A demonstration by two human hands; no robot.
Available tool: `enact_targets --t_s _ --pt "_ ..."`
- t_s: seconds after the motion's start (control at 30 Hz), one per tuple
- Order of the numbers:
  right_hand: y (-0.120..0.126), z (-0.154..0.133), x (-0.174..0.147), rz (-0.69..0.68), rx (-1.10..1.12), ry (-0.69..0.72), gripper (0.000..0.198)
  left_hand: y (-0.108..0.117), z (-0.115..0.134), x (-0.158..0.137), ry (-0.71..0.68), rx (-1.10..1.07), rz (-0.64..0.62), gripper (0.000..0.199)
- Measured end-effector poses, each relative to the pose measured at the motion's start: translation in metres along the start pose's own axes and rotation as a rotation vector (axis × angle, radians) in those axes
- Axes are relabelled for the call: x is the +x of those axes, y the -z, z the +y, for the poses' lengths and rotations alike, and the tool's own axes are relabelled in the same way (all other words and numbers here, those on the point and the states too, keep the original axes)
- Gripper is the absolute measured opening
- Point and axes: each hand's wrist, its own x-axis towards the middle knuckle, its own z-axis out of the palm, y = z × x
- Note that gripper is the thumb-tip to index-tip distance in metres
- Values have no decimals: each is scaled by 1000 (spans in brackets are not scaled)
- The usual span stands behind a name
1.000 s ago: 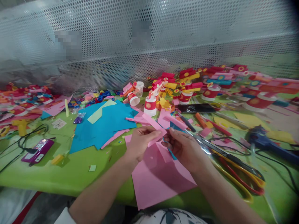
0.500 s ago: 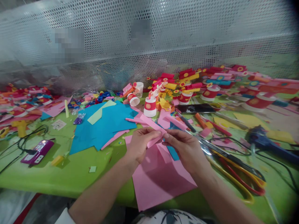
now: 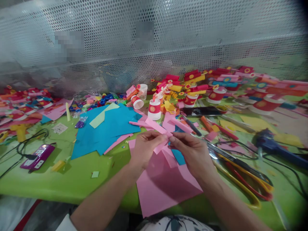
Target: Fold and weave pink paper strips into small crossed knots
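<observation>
Between my two hands is a folded pink paper strip (image 3: 156,125), held above a pink paper sheet (image 3: 166,189). The thumb and fingers of my left hand (image 3: 145,148) pinch it near its middle. From the right side, the fingertips of my right hand (image 3: 190,149) press together on its edge, close to the left thumb. One end of the strip points away toward the cups, and the other hangs down below my fingers. Blue paper (image 3: 179,157) shows beside my right hand.
Scissors with yellow and red handles (image 3: 250,183) lie right of my right arm, near a blue glue gun (image 3: 269,142). Blue sheets (image 3: 96,138) and a purple power strip (image 3: 38,157) lie left. Paper-cup models (image 3: 154,109) line the back before a perforated metal screen (image 3: 108,41).
Both hands stay in nearly the same place on the pink strip. The folded part between my fingers has shifted very slightly to the right.
</observation>
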Motion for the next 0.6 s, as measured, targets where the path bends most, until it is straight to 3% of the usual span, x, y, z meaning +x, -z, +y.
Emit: enact_targets --t_s 0.23,0.43,0.6 --pt "3 2 0 -28 22 -18 22 1 0 -2 -101 186 28 9" --pt "4 0 -1 -114 105 -53 17 0 0 -4 -131 204 23 11" --pt "3 -4 -1 -102 114 -79 20 1 -2 -3 -150 250 -10 13"
